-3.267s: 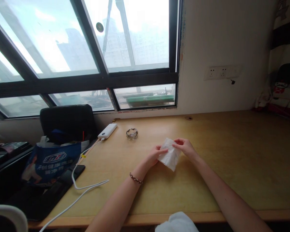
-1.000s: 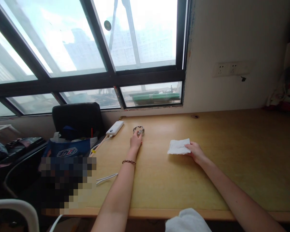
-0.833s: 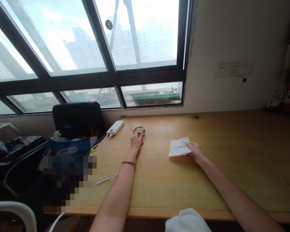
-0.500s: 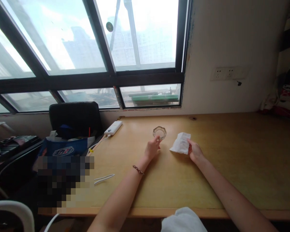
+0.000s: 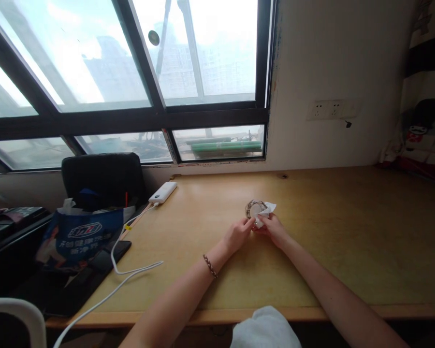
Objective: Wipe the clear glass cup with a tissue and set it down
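Item: small clear glass dish (image 5: 254, 209), faceted rim, tipped up on the wooden desk (image 5: 348, 232) a little right of centre, just short of the middle of its depth. The left hand (image 5: 238, 233) meets it from 7 o'clock, fingertips closed on the lower left rim. The right hand (image 5: 273, 229) comes in from 5 o'clock, fingers pinched on a white tissue (image 5: 266, 210) that is pressed against the dish's right side and into its bowl. Both grasps are light fingertip holds, fingers curled, palms off the desk. A braided bracelet (image 5: 210, 266) sits on the left wrist.

Around it, taking the dish as centre:
- 10 o'clock, near the back edge of the desk: white power bank (image 5: 163, 192), lying flat, with a white cable (image 5: 130, 270) running from it toward the near left corner of the desk.
- 9 o'clock, off the desk's left end: blue bag (image 5: 80, 237) with a white logo and a line of white characters below it; the print is too small and creased to read. Black chair back (image 5: 103, 180) behind it.
- 8 o'clock: dark phone (image 5: 110, 253) lying flat at the desk's left edge, the cable crossing beside it.
- 1 o'clock, on the wall: white socket strip (image 5: 331, 109); no lettering legible.
- 12 o'clock: black-framed window (image 5: 148, 116).
- 6 o'clock, at the near desk edge: white cloth (image 5: 264, 331), partly out of frame.
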### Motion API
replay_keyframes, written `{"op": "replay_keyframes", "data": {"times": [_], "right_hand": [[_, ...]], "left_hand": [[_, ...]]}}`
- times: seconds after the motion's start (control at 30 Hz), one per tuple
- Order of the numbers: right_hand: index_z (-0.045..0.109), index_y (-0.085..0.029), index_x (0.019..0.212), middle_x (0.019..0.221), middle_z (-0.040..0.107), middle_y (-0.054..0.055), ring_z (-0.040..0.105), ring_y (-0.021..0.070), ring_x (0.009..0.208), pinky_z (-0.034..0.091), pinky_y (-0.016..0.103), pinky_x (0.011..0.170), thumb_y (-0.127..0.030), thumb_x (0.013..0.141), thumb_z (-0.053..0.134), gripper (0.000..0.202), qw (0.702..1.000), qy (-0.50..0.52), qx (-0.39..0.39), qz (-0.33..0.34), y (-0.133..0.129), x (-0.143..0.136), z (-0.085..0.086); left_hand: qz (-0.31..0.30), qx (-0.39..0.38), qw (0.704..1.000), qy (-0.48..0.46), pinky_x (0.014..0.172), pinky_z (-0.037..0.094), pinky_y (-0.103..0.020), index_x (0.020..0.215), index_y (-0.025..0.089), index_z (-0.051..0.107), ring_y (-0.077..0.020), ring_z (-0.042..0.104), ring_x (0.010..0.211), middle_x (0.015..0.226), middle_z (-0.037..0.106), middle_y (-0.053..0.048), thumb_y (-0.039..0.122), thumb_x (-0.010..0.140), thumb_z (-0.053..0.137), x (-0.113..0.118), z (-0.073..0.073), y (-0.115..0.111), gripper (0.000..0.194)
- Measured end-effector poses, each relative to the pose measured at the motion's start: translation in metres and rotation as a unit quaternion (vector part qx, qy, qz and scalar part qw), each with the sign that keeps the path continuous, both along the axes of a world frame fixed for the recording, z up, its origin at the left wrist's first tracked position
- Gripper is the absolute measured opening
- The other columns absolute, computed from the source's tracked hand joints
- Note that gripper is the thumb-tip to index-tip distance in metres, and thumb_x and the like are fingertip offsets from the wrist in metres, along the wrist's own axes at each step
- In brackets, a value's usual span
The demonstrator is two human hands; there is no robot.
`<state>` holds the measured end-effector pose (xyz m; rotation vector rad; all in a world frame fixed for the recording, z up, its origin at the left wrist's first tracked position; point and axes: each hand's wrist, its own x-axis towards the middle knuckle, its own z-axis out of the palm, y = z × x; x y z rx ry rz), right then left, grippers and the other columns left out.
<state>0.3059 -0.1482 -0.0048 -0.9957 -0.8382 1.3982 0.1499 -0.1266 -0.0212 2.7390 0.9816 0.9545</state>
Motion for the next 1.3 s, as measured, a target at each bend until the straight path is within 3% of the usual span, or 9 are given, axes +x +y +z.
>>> {"op": "replay_keyframes", "data": {"times": [0.13, 0.23, 0.37, 0.53, 0.77, 0.97, 1.03, 1.17, 1.3], "right_hand": [[0.055, -0.014, 0.079, 0.059, 0.063, 0.004, 0.058, 0.0148, 0.045, 0.048, 0.024, 0.043, -0.030, 0.073, 0.054, 0.018, 0.997, -0.074, 0.004, -0.036, 0.003, 0.000, -0.002], [0.056, -0.014, 0.069, 0.045, 0.058, 0.002, 0.053, 0.0144, 0.035, 0.042, 0.022, 0.035, -0.037, 0.075, 0.049, 0.024, 0.982, -0.178, -0.015, -0.062, 0.004, 0.003, -0.003], [0.053, -0.017, 0.053, 0.032, 0.047, 0.001, 0.045, 0.0130, 0.026, 0.032, 0.021, 0.028, -0.054, 0.079, 0.035, 0.048, 0.952, -0.302, -0.006, -0.053, -0.003, 0.001, -0.004], [0.052, -0.018, 0.048, 0.034, 0.050, 0.003, 0.048, 0.0133, 0.029, 0.032, 0.020, 0.030, -0.061, 0.078, 0.028, 0.058, 0.938, -0.332, 0.025, -0.097, -0.007, 0.000, 0.002], [0.058, -0.015, 0.066, 0.050, 0.061, 0.003, 0.055, 0.0147, 0.038, 0.042, 0.022, 0.039, -0.041, 0.074, 0.048, 0.029, 0.968, -0.251, -0.019, 0.008, 0.000, 0.001, 0.005], [0.051, -0.019, 0.043, 0.032, 0.048, 0.003, 0.053, 0.0148, 0.037, 0.041, 0.021, 0.045, -0.043, 0.082, 0.037, 0.048, 0.890, -0.440, 0.098, -0.067, -0.008, 0.005, 0.009], [0.051, -0.019, 0.041, 0.032, 0.049, 0.003, 0.054, 0.0145, 0.039, 0.042, 0.021, 0.048, -0.044, 0.083, 0.037, 0.050, 0.880, -0.455, 0.119, -0.067, -0.010, 0.003, 0.009], [0.056, -0.018, 0.051, 0.037, 0.053, 0.002, 0.052, 0.0143, 0.033, 0.038, 0.022, 0.038, -0.045, 0.083, 0.036, 0.047, 0.906, -0.414, 0.086, 0.000, -0.013, -0.005, 0.007], [0.056, -0.018, 0.051, 0.040, 0.055, 0.005, 0.057, 0.0167, 0.044, 0.039, 0.022, 0.048, -0.040, 0.084, 0.037, 0.044, 0.851, -0.498, 0.163, -0.047, -0.015, -0.006, 0.010]], "left_hand": [[-0.015, -0.030, 0.997, -0.075, 0.072, 0.047, -0.028, 0.126, 0.023, 0.035, -0.0165, 0.058, 0.080, 0.098, 0.057, -0.009, 0.026, 0.083, 0.044, 0.005, 0.006, -0.005, 0.044], [-0.038, -0.081, 0.983, -0.162, 0.089, 0.040, -0.036, 0.134, 0.023, 0.016, -0.0224, 0.049, 0.105, 0.125, 0.043, -0.013, 0.032, 0.074, 0.058, 0.008, 0.012, -0.005, 0.073], [-0.116, -0.176, 0.956, -0.206, 0.100, 0.028, -0.040, 0.132, 0.023, 0.022, -0.0255, 0.033, 0.121, 0.133, 0.034, -0.011, 0.030, 0.066, 0.066, 0.010, 0.017, -0.004, 0.080], [-0.184, -0.305, 0.874, -0.330, 0.100, 0.029, -0.038, 0.132, 0.021, 0.023, -0.0245, 0.037, 0.118, 0.131, 0.037, -0.012, 0.024, 0.069, 0.064, 0.009, 0.018, 0.000, 0.075], [-0.201, -0.443, 0.756, -0.438, 0.095, 0.033, -0.038, 0.127, 0.019, 0.032, -0.0245, 0.045, 0.111, 0.118, 0.051, -0.011, 0.029, 0.073, 0.061, 0.011, 0.014, 0.008, 0.063], [-0.196, -0.546, 0.649, -0.492, 0.088, 0.039, -0.041, 0.124, 0.019, 0.036, -0.0239, 0.052, 0.103, 0.108, 0.058, -0.011, 0.041, 0.077, 0.053, 0.015, 0.012, 0.006, 0.055], [-0.181, -0.562, 0.631, -0.503, 0.086, 0.041, -0.042, 0.118, 0.016, 0.043, -0.0243, 0.055, 0.099, 0.103, 0.060, -0.013, 0.048, 0.077, 0.049, 0.013, 0.012, 0.008, 0.052], [-0.133, -0.575, 0.622, -0.514, 0.079, 0.045, -0.040, 0.103, 0.012, 0.053, -0.0226, 0.060, 0.085, 0.095, 0.063, -0.013, 0.056, 0.077, 0.042, 0.009, 0.010, 0.014, 0.052], [-0.092, -0.571, 0.639, -0.508, 0.072, 0.048, -0.037, 0.093, 0.009, 0.058, -0.0210, 0.062, 0.071, 0.076, 0.066, -0.011, 0.057, 0.077, 0.041, 0.007, 0.008, 0.013, 0.053]]}}
